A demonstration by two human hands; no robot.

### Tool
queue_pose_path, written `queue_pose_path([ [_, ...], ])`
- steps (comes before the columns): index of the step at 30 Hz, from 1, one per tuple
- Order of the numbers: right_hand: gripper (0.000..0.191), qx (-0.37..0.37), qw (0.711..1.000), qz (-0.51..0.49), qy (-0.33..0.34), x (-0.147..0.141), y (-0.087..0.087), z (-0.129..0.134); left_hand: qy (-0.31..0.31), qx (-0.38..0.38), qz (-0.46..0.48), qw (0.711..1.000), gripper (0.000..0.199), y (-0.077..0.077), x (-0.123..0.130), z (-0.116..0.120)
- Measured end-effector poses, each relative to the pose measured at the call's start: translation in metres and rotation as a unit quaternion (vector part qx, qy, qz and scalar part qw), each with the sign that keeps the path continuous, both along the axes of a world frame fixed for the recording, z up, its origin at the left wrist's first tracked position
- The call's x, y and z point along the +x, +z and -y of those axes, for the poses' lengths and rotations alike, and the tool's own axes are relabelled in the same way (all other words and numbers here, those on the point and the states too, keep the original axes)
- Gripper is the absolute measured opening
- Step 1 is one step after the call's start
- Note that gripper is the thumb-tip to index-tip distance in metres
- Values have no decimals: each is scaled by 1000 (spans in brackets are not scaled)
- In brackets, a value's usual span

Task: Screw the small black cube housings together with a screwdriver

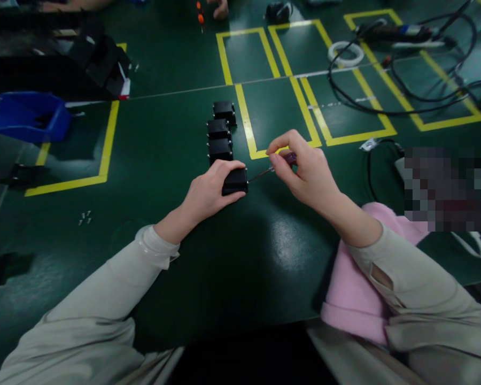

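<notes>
My left hand [212, 187] is closed around a small black box [235, 181] that rests on the green table, thumb and fingers on opposite sides of it. In my right hand [302, 168] is a screwdriver [264, 172], held in a pinch by its handle. Its thin shaft points left, and the tip meets a small silver screw on the box's right side. Several similar black boxes [219, 147] stand in a column just beyond my left hand, with small screws showing at their sides.
Loose screws [85, 216] lie to the left. A blue bin [30, 116] and black parts [100, 59] stand at far left. Cables [385, 111], a tape roll [345, 53] and a pink cloth [356, 294] are at right. Another person's hand [219, 9] shows at the back near an orange-handled tool [200, 13].
</notes>
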State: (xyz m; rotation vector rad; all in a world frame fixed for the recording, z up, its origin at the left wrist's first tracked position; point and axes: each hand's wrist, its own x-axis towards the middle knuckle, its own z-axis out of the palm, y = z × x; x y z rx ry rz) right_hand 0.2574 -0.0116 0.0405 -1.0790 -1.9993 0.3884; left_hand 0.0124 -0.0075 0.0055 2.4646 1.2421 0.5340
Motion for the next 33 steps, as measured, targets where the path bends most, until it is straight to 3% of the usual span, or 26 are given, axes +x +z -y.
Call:
queue_pose_path([
  [33,19,-9,1000,3,7,0,0,-1,4,-2,-7,1000,57,0,0,0],
])
